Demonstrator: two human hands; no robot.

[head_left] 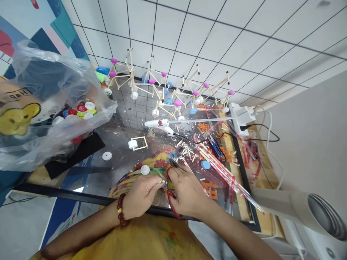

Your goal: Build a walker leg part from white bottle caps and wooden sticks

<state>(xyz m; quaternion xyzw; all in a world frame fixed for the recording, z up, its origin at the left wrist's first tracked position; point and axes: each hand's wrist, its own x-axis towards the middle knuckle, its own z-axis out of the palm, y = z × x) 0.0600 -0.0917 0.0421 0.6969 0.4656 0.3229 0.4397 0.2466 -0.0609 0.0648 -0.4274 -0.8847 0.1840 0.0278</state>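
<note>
My right hand [187,187] is closed round the red-handled scissors [173,206], whose blades point to the upper left. My left hand [143,193] pinches a short, pale wooden stick piece at the scissor blades; my fingers hide most of it. A dark tool tip [173,163] shows just beyond my right fingers; its kind is unclear. A white bottle cap [145,169] lies near my left hand. Farther off, a small square stick frame [143,141] has a white cap [132,144] on one side. Cut stick bits [187,150] are scattered beyond my right hand.
A white glue gun [159,124] lies mid-table, its cord running toward a power strip [242,115]. Stick figures with coloured caps [177,103] line the back. A plastic bag [54,108] of caps stands left. Bundled sticks [217,166], blue-handled cutters [215,146] and a blue cap [205,164] lie right.
</note>
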